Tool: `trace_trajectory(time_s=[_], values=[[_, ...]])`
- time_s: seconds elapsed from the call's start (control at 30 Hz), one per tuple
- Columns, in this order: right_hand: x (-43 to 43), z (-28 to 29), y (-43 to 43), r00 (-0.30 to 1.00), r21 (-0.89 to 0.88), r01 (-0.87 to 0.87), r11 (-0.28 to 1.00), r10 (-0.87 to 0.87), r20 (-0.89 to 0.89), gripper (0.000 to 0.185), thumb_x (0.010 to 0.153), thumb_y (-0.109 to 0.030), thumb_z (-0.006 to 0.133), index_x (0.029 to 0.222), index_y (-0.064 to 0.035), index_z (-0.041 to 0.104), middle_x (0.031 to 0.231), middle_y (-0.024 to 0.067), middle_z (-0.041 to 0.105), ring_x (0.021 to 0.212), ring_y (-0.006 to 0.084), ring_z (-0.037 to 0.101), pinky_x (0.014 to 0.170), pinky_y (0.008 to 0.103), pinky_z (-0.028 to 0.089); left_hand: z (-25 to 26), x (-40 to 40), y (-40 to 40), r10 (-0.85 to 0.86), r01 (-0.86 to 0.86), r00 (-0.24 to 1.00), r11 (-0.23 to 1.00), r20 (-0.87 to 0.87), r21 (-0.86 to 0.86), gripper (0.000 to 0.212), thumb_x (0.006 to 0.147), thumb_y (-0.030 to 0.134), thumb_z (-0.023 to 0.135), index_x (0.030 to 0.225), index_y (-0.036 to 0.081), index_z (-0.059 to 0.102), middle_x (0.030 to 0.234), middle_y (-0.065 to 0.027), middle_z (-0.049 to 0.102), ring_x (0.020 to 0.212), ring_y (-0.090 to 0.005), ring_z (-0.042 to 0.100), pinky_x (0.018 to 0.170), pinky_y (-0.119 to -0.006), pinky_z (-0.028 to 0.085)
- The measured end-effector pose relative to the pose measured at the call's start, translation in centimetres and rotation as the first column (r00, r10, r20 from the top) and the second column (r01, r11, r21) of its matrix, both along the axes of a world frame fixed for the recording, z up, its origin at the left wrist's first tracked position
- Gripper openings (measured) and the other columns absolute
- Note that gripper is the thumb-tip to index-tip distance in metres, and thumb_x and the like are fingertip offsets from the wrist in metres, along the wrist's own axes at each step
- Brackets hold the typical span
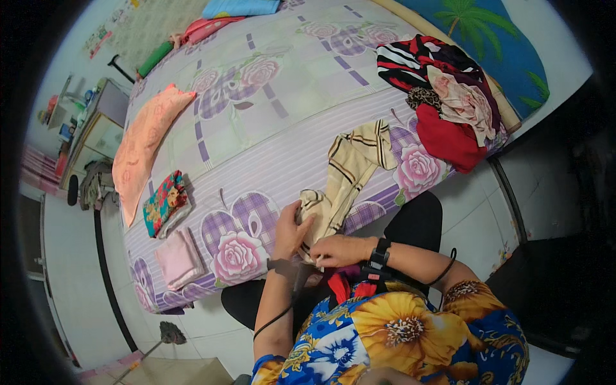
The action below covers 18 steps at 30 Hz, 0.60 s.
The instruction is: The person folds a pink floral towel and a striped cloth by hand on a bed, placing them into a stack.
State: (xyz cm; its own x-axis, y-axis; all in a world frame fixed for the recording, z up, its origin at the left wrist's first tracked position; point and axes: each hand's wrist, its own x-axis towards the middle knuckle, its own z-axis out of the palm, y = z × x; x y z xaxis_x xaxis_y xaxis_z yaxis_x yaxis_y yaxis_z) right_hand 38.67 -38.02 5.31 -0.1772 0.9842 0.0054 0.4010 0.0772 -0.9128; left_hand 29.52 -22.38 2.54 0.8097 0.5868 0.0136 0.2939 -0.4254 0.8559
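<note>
A cream garment point(353, 161) with dark and brown stripes lies partly spread across the near edge of the bed, its lower end bunched between my hands. My left hand point(292, 231) grips the bunched cloth from the left, thumb on top. Close by on the right, my right hand point(342, 250) pinches the garment's lower edge with curled fingers. Dark straps circle both wrists. Left of my hands, a folded pink cloth point(178, 258) rests on the bed beside a folded teal and red floral cloth point(167, 202).
The bed point(269, 159) has a purple floral sheet. A loose pile of clothes point(452, 110) lies at its right corner. An orange pillow point(149, 144) sits on the left. A mop head point(172, 332) is on the tiled floor, lower left.
</note>
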Motion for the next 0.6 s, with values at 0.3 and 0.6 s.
trace_trajectory(time_s=[0.3, 0.6], values=[[12.5, -4.4, -4.1, 0.582, -0.123, 0.812, 0.570, -0.808, 0.094, 0.027, 0.087, -0.026, 0.057, 0.092, 0.0008, 0.059, 0.074, 0.0118, 0.064, 0.067, 0.0209, 0.063, 0.060, 0.0331, 0.049, 0.1, -1.7, 0.1, 0.009, -0.031, 0.980, 0.994, -0.198, -0.106, 0.038, 0.078, 0.027, 0.072, 0.098, -0.001, 0.057, 0.084, -0.0122, 0.063, 0.077, -0.0202, 0.058, 0.070, -0.031, 0.045], [12.9, -3.4, -1.6, 0.383, -0.626, 0.670, 0.398, -0.909, -0.167, 0.031, 0.090, -0.028, 0.056, 0.085, 0.0030, 0.055, 0.069, 0.0147, 0.063, 0.047, 0.0178, 0.060, 0.035, 0.0265, 0.043, 2.1, -8.4, 3.7, 0.505, -0.373, 0.848, 0.783, 0.159, -0.498, 0.021, 0.085, 0.018, 0.065, 0.098, 0.003, 0.059, 0.083, 0.0009, 0.058, 0.073, -0.0068, 0.052, 0.064, -0.022, 0.042]])
